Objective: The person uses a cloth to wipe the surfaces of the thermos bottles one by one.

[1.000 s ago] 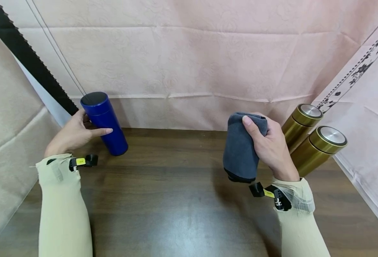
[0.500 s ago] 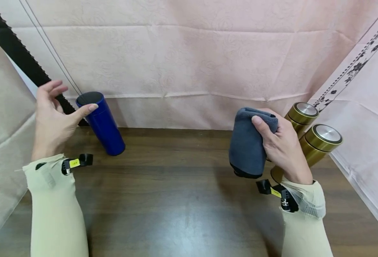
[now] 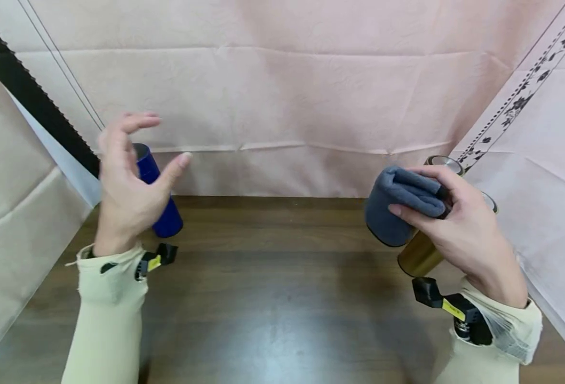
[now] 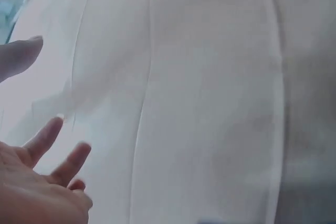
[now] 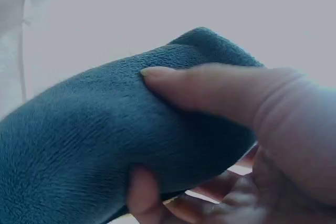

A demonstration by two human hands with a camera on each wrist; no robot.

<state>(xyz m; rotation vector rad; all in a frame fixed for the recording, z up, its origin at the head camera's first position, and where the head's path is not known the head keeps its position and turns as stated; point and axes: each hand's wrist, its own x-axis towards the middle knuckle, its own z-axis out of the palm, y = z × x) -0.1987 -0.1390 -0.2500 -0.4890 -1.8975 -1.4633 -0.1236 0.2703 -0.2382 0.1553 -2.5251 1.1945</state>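
My left hand (image 3: pixel 126 189) is raised in front of the blue thermos bottle (image 3: pixel 168 220), its thumb and fingers spread with nothing between them. It hides much of the upright bottle in the head view; whether they touch I cannot tell. In the left wrist view, the fingers (image 4: pixel 71 163) stand apart against pale cloth. Over on the right, my right hand (image 3: pixel 469 229) grips a folded grey-blue cloth (image 3: pixel 390 213), thumb on top and fingers beneath. The cloth's fuzzy surface (image 5: pixel 94 129) fills much of the right wrist view. Behind this hand stand two gold thermos bottles (image 3: pixel 419 256), largely covered.
A brown wooden table (image 3: pixel 272 288) lies below both hands. Pale pink cloth (image 3: pixel 282 106) hangs along its back edge, with more cloth walls at the left and right. A black strip (image 3: pixel 28 85) runs down the back left corner.
My left hand has let go of the blue bottle, lifted, then shifted right in front of it. My right hand has moved right with the folded cloth, now covering more of the gold bottles.
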